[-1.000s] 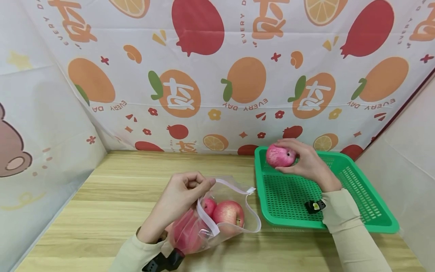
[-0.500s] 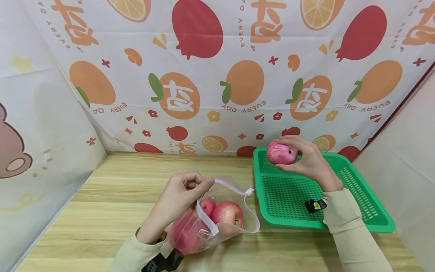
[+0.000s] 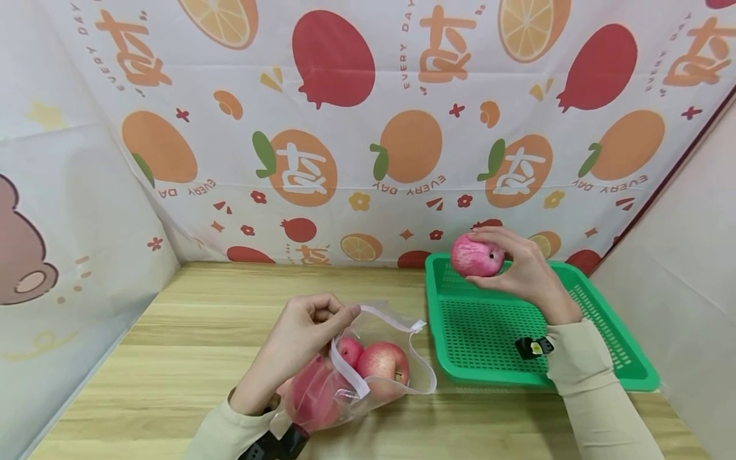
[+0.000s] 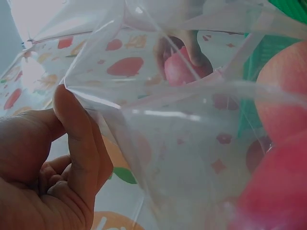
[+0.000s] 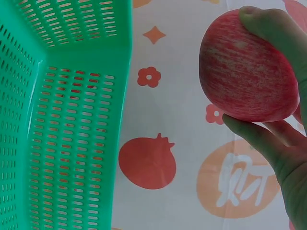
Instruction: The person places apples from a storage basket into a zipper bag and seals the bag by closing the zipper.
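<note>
My left hand (image 3: 310,332) pinches the rim of a clear zip bag (image 3: 422,370) between thumb and finger, and the bag's mouth gapes toward the right. Inside the bag lie several red apples (image 3: 384,363). In the left wrist view, the thumb and finger meet at the edge of the clear plastic (image 4: 168,115). My right hand (image 3: 526,271) grips a pinkish-red apple (image 3: 473,255) above the back left corner of the green basket (image 3: 489,377). Thumb and fingers span that apple in the right wrist view, where its streaked side faces the camera.
The slotted green basket stands to the right of the bag on the wood-grain table (image 3: 190,332). A fruit-print cloth (image 3: 356,153) hangs behind the table's far edge. Pale sheets flank it at left and right.
The right hand has raised the apple slightly above the basket rim. The left hand keeps its pinch on the bag. The head view has shifted a little.
</note>
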{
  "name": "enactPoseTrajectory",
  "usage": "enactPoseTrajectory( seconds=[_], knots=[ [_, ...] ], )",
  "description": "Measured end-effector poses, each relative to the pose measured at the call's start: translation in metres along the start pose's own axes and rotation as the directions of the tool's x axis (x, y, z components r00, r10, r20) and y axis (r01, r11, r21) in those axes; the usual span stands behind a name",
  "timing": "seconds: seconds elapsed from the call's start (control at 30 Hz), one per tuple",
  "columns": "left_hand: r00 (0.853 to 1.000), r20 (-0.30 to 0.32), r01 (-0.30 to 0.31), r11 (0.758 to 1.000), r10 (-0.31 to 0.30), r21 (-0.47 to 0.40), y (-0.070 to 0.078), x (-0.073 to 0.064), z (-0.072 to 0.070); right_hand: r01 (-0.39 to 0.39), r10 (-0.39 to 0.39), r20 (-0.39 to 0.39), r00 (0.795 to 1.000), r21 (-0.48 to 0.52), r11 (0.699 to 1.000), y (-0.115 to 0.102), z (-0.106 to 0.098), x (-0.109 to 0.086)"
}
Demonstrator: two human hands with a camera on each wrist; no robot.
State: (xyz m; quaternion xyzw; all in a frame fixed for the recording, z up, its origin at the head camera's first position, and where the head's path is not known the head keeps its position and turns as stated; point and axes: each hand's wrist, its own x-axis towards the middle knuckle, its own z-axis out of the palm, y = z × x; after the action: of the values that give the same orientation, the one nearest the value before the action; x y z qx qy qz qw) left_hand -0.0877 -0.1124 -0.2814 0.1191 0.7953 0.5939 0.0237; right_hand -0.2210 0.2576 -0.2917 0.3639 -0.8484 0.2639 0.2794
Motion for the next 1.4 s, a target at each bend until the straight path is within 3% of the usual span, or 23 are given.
enactPoseTrajectory(
  seconds=[0.5,1.4],
  knots=[
    [0.999,0.048,-0.013,0.999,0.012,0.036,0.003,-0.006,0.000,0.048,-0.049,-0.031,0.998,-0.022,0.999,-0.025,-0.011,0.005],
    [0.999,0.037,-0.025,0.998,0.023,0.052,0.004,-0.008,0.001,0.184,-0.183,-0.054,0.982,0.024,0.983,-0.071,-0.033,0.013]
  ],
)
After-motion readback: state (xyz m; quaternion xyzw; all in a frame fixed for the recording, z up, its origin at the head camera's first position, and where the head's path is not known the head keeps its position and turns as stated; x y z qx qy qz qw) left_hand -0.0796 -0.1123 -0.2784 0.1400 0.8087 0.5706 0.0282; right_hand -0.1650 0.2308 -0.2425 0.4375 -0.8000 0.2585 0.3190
